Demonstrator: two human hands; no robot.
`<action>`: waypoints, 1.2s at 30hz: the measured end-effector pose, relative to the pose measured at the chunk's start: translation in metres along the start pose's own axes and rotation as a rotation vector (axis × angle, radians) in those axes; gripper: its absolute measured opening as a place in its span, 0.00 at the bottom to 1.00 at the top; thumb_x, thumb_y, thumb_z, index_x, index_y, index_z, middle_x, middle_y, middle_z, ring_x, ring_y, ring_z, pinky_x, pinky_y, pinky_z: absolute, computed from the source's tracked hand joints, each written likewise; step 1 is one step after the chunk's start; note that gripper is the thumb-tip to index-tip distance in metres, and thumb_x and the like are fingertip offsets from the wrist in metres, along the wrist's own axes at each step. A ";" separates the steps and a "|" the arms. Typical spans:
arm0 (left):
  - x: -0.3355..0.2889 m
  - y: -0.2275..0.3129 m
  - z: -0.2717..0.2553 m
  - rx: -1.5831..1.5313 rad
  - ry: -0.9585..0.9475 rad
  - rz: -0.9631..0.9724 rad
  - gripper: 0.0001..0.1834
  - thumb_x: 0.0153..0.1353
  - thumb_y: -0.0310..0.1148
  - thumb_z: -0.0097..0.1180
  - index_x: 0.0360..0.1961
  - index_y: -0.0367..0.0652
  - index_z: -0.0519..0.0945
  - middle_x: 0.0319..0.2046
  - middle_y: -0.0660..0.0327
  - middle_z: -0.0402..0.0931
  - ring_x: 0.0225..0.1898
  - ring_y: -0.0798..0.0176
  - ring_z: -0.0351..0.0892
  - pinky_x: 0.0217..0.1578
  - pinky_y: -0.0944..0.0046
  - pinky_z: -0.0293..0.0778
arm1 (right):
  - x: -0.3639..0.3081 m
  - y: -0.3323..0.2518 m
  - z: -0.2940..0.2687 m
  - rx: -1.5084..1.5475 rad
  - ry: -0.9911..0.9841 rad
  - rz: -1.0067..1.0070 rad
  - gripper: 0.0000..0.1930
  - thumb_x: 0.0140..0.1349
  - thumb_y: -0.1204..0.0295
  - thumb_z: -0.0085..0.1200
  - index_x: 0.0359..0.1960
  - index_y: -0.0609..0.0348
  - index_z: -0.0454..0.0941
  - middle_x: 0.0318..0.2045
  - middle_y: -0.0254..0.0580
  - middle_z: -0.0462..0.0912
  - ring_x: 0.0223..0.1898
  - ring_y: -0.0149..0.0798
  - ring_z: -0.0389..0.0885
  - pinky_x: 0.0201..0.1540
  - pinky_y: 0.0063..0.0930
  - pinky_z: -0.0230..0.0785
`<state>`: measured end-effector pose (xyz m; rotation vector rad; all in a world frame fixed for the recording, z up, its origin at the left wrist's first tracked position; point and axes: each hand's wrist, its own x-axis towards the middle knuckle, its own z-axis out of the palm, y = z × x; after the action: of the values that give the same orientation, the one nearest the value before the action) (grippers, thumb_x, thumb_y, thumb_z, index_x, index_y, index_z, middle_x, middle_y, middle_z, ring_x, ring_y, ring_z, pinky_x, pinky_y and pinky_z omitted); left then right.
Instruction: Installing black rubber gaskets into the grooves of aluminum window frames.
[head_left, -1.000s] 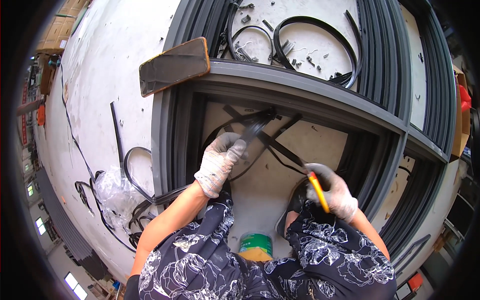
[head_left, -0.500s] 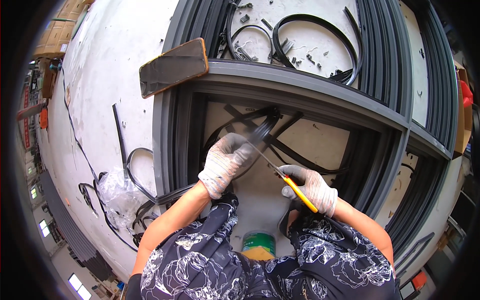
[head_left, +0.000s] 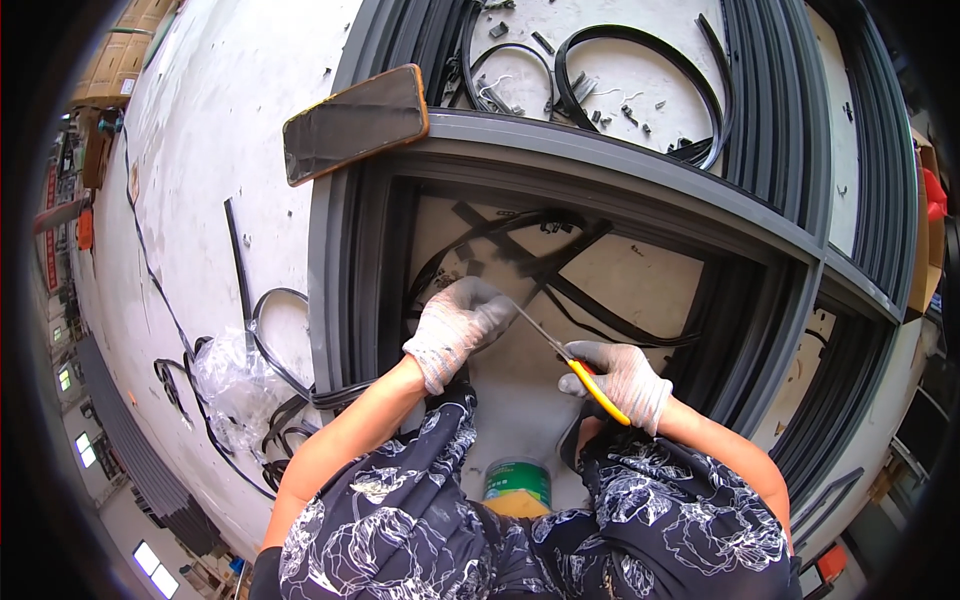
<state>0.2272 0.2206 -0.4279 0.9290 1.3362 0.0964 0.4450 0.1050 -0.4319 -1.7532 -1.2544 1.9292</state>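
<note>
My right hand (head_left: 622, 375), in a pale grey-palmed work glove, is closed round yellow-orange-handled shears (head_left: 598, 392). Their slim metal blades (head_left: 538, 327) point up and left, the tip close to my left fingers. My left hand (head_left: 462, 318), gloved alike, has its fingers curled together over the opening of a dark grey frame (head_left: 560, 140). It seems to grip a black rubber strip, mostly hidden by the glove. Just beyond the fingers, strip pieces (head_left: 545, 262) look smeared by motion. More black strips (head_left: 620, 325) lie curved and crossed on the floor inside the frame.
A phone (head_left: 355, 125) rests on the frame's far left corner. Coiled black strip (head_left: 640, 40) and small scraps lie beyond the crossbar. Left of the frame are clear plastic wrap (head_left: 235, 385) and loose strips. A green tub (head_left: 517, 480) stands between my knees.
The bundled black strip loop beyond my left hand has dropped away and spread lower. My left hand shifts slightly right and down; the shears stay in my right hand, their handles now showing apart.
</note>
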 end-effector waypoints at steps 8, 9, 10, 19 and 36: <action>0.008 -0.021 -0.011 -0.860 -0.324 -0.097 0.15 0.62 0.43 0.56 0.40 0.43 0.74 0.29 0.65 0.71 0.34 0.68 0.71 0.37 0.67 0.70 | 0.004 0.043 -0.008 -0.884 -0.125 0.249 0.19 0.54 0.61 0.54 0.45 0.58 0.76 0.37 0.54 0.81 0.41 0.53 0.80 0.43 0.42 0.72; 0.009 -0.023 -0.012 -0.916 -0.429 -0.090 0.14 0.62 0.43 0.56 0.40 0.45 0.74 0.33 0.63 0.74 0.41 0.63 0.72 0.46 0.60 0.71 | 0.002 0.029 -0.010 -0.834 -0.054 0.142 0.18 0.55 0.61 0.54 0.44 0.58 0.77 0.38 0.54 0.81 0.42 0.53 0.80 0.44 0.42 0.72; 0.008 -0.020 -0.010 -0.917 -0.434 -0.084 0.14 0.62 0.43 0.56 0.40 0.45 0.74 0.33 0.63 0.74 0.41 0.63 0.72 0.46 0.60 0.71 | 0.001 0.008 -0.010 -0.782 0.016 0.033 0.18 0.55 0.61 0.54 0.43 0.58 0.77 0.39 0.53 0.81 0.42 0.52 0.79 0.45 0.41 0.72; 0.009 -0.004 0.016 -0.684 -0.462 0.047 0.15 0.61 0.44 0.57 0.41 0.45 0.77 0.35 0.67 0.74 0.41 0.69 0.74 0.43 0.66 0.72 | 0.041 -0.060 0.019 0.617 -0.070 0.082 0.15 0.52 0.67 0.62 0.37 0.62 0.75 0.25 0.32 0.75 0.26 0.26 0.72 0.30 0.21 0.66; -0.201 -0.058 -0.146 0.197 -0.091 -0.287 0.16 0.60 0.36 0.55 0.44 0.35 0.80 0.35 0.60 0.80 0.37 0.69 0.77 0.42 0.69 0.72 | -0.013 -0.110 -0.152 0.682 0.750 -0.257 0.11 0.58 0.64 0.61 0.37 0.52 0.74 0.23 0.30 0.75 0.21 0.24 0.71 0.22 0.15 0.65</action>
<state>0.0200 0.1477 -0.2985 0.8844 1.3973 -0.2996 0.5464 0.2255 -0.3294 -1.5814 -0.4433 1.1486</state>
